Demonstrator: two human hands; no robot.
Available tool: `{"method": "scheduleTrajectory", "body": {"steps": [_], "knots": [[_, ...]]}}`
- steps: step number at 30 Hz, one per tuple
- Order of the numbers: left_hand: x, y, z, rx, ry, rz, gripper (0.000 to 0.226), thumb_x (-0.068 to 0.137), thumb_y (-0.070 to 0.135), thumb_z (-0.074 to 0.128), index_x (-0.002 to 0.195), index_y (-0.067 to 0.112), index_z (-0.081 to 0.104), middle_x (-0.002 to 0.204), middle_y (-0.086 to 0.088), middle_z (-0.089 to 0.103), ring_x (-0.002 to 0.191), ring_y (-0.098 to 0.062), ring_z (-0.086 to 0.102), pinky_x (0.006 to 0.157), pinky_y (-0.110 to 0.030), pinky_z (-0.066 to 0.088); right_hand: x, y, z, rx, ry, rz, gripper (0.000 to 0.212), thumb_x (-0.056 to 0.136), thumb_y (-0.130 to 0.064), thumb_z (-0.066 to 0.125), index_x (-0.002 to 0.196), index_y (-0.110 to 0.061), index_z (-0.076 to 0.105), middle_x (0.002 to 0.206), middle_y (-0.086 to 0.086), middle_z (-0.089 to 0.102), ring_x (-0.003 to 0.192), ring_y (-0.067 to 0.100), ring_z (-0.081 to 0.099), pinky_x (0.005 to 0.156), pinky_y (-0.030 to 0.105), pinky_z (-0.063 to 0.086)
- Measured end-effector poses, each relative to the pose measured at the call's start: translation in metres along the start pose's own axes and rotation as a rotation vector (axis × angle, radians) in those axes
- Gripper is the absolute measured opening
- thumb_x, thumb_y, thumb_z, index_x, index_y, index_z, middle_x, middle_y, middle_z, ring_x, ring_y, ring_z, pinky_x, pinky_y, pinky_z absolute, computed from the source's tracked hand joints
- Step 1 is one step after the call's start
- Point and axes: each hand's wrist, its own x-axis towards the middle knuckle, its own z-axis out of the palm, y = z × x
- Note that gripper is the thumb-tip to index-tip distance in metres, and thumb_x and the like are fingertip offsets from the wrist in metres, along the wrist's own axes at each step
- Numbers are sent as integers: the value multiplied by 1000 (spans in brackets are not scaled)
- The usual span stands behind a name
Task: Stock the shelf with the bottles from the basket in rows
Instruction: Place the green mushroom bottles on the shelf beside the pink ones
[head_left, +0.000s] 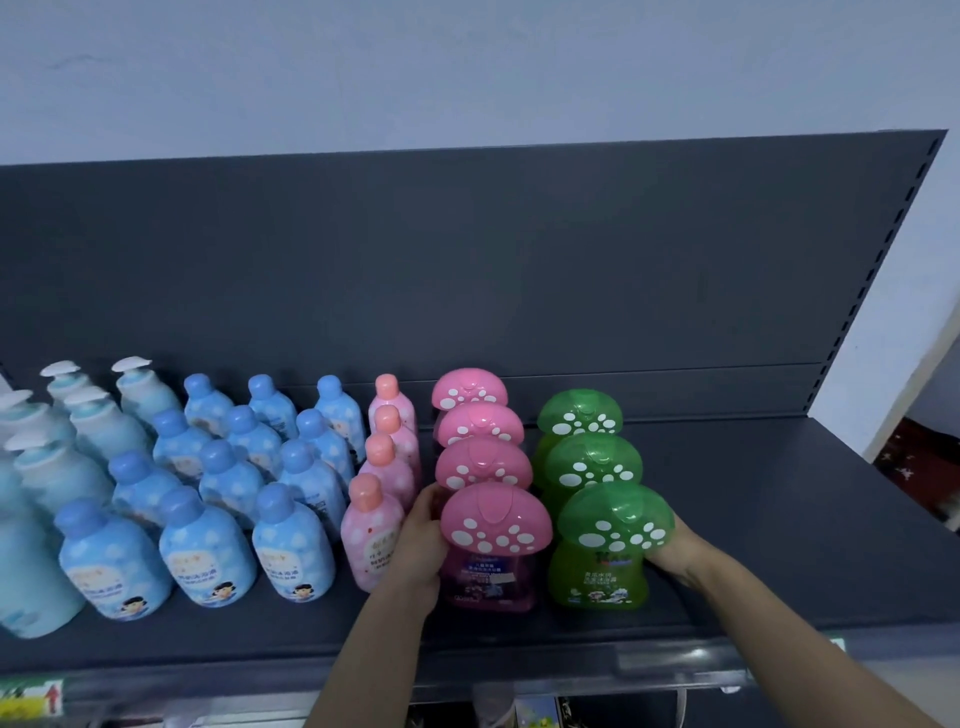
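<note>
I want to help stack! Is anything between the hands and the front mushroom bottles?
Nothing visible. The left hand holds the front pink bottle by its side, and the right hand holds the front green bottle.

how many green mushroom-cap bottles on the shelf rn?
3 green mushroom-cap bottles in one front-to-back row, right of the pink mushroom-cap bottles: back, middle, front, held by the right hand. Caps overlap; another could be hidden.

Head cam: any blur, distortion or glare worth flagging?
Head view: the dark grey metal shelf bows from wide-angle distortion; pale blue pump bottles at the left edge are smeared; the front translucent green mushroom-capped bottle is sharper, with a faint sheen on its cap; dim, even, bluish light, no hard shadows.
</note>
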Motion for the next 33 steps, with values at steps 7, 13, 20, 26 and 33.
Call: {"method": "scheduleTrajectory", "body": {"steps": [7,13,20,26,33], "knots": [[1,1,2,4,13,4,23,94,12,50,117,18,53,103,-6,67,90,-20,63,67,-30,49,0,-2,3,53,-21,-2,34,90,14,42,67,-8,54,48,-10,63,48,-4,58,47,13,47],[1,3,3,15,7,15,25,95,14,49,120,18,52,104,-6,66,91,-20,62,66,-29,48,0,-5,5,83,-18,-20,38,90,16,40,63,-9,51,43,-9,60,43,-5,55,45,12,45],[-17,-6,-9,-18,-42,11,37,90,9,52,127,13,55,117,-7,66,107,-22,62,91,-38,51,-7,-3,-4,65,-93,-55,10,78,-6,64,87,-10,63,73,-6,73,71,2,68,62,17,53],[-61,62,-47,120,-47,396,36,82,-4,62,114,12,61,116,-2,67,109,-4,60,92,-16,48,7,-2,-37,50,1,-83,40,75,12,66,112,0,56,111,21,63,94,21,64,70,19,55],[52,136,-31,1116,-159,485,57,65,-5,76,116,6,53,100,-3,58,85,-16,56,68,-13,46,32,-27,-22,15,14,-20,44,76,15,62,111,-10,53,99,11,63,86,19,64,57,22,54]]}}
